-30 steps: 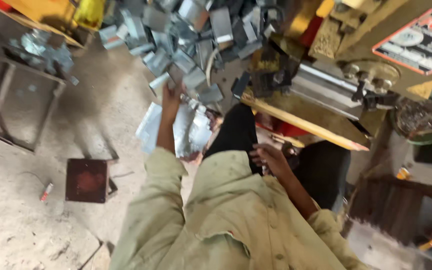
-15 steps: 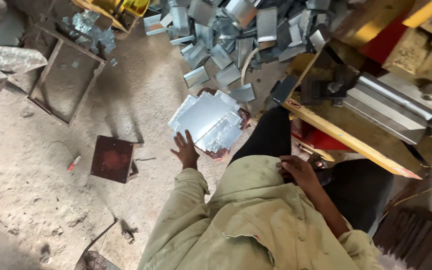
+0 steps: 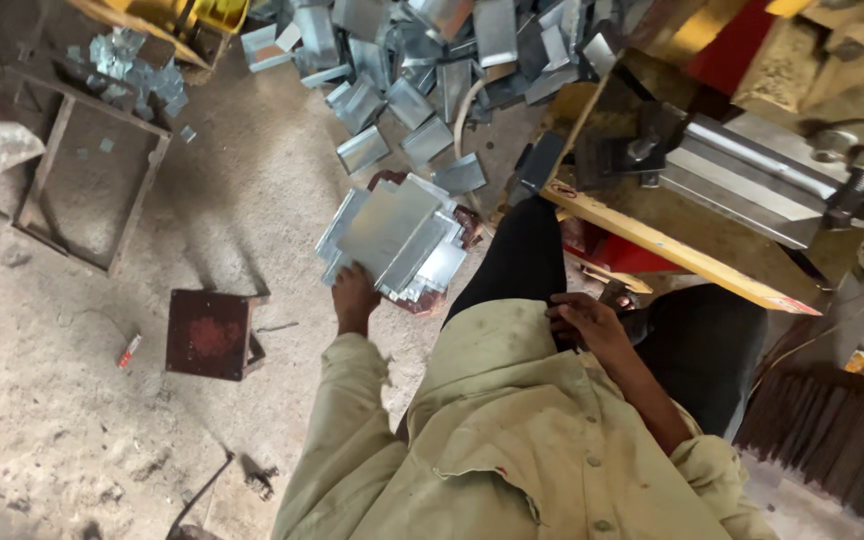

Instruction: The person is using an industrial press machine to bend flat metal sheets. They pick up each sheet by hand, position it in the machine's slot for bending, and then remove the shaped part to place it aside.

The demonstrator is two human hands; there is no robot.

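Head view. A small round red-and-white label (image 3: 563,190) sits on the yellow edge of the machine (image 3: 752,190) at upper right, near its dark end block. No packages show.

The left hand (image 3: 354,300) reaches down and forward from a pale sleeve (image 3: 337,430), arm stretched toward the floor (image 3: 72,420), back of the hand turned up. Its fingers are curled onto the near edge of a stack of flat shiny metal sheets (image 3: 392,235), gripping it from below; the fingertips are hidden under the sheets. The stack lies fanned on the floor just left of the person's dark-trousered leg (image 3: 517,260), resting over a reddish block whose edge peeks out at its right.

The right hand (image 3: 582,325) rests bent at the lap, beside the shirt hem, fingers loosely curled; whether they hold anything cannot be told.

Beyond the stack a heap of bent metal pieces (image 3: 432,60) spreads over the floor to the top edge. A rusty square plate (image 3: 208,333) lies left of the left hand, well apart, and an open metal frame (image 3: 87,180) lies farther left.
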